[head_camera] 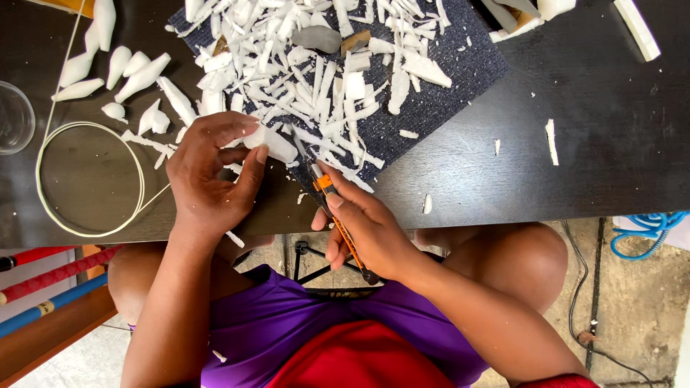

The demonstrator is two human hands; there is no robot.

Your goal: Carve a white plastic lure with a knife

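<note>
My left hand (208,172) grips a small white foam piece (272,144) between thumb and fingers, just above the dark table's front edge. My right hand (363,230) holds an orange utility knife (332,208), its blade tip pointing up at the foam piece. A heap of white foam shavings (316,65) covers a dark blue mat (460,72) behind both hands. Several carved white teardrop-shaped foam pieces (122,72) lie at the left.
A thin white cord loop (90,179) lies on the dark table (575,144) at the left, beside a clear cup (14,118). A white stick (636,29) sits at the top right. Below the table are coloured poles (50,280) and a blue hose (647,230).
</note>
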